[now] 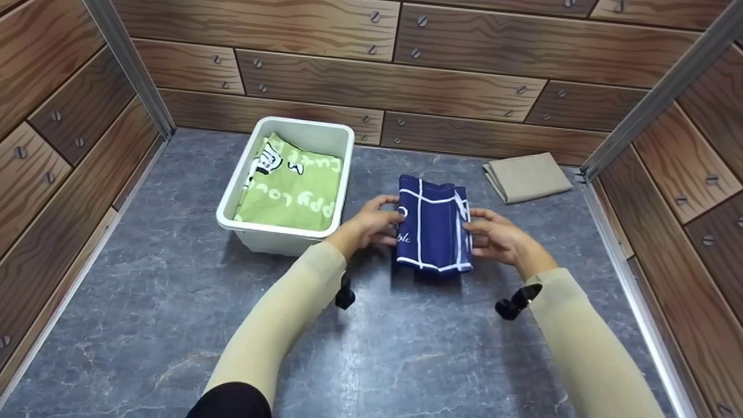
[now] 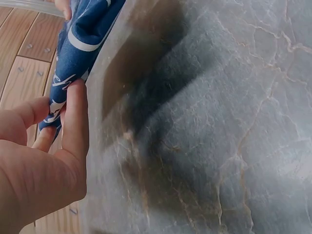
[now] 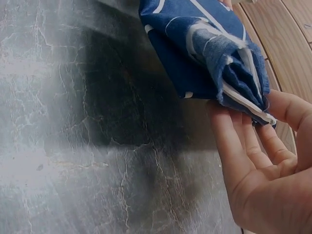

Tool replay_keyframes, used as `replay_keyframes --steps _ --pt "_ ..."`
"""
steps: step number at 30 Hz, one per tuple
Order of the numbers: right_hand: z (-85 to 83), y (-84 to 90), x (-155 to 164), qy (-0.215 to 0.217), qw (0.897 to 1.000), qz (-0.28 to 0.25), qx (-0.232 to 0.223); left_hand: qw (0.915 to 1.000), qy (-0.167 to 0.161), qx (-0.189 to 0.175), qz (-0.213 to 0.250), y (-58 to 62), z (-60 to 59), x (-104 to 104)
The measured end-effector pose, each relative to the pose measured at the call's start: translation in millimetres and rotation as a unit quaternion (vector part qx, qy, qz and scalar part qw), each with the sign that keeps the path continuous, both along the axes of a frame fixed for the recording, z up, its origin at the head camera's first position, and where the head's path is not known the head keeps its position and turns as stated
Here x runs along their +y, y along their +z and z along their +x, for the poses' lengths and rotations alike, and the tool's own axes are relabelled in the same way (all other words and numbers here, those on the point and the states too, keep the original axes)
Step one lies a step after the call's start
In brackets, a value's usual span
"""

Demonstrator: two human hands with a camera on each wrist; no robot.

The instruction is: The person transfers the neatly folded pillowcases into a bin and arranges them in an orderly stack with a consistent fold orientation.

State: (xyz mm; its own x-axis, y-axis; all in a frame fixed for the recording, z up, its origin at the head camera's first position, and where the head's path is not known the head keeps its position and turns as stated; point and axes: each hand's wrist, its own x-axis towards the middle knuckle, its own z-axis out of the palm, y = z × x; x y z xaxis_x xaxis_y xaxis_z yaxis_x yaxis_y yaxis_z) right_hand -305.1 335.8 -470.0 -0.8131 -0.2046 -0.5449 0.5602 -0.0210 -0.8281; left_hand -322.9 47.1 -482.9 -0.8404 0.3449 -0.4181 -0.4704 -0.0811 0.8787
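Folded navy cloth [image 1: 432, 223] with white lines is lying on the grey tabletop [image 1: 174, 302], just right of the white bin [image 1: 229, 197]. Left hand [image 1: 368, 225] is pinching the cloth's left edge, thumb and fingers curled onto the fabric. Right hand [image 1: 498, 239] is grasping the opposite edge, fingers [image 3: 229, 146] cupped under the layered fold. Green printed cloth [image 1: 290, 188] is sitting inside the bin; a folded tan cloth [image 1: 527, 176] is lying well right of the bin, by the wall. Judgement: keeping both grips level and all layers caught together should stop the fold from slipping open.
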Motion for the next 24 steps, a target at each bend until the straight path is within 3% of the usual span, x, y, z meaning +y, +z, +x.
replay_keyframes --steps 12,24 --pt "-1.2 7.3 -1.5 -0.003 0.999 -0.036 0.013 1.0 -0.004 0.001 0.001 13.3 -0.4 -1.0" --pt "-1.4 20.8 -3.4 -0.006 0.999 -0.034 0.022 0.9998 -0.011 0.018 -0.006 28.5 -2.6 -3.1"
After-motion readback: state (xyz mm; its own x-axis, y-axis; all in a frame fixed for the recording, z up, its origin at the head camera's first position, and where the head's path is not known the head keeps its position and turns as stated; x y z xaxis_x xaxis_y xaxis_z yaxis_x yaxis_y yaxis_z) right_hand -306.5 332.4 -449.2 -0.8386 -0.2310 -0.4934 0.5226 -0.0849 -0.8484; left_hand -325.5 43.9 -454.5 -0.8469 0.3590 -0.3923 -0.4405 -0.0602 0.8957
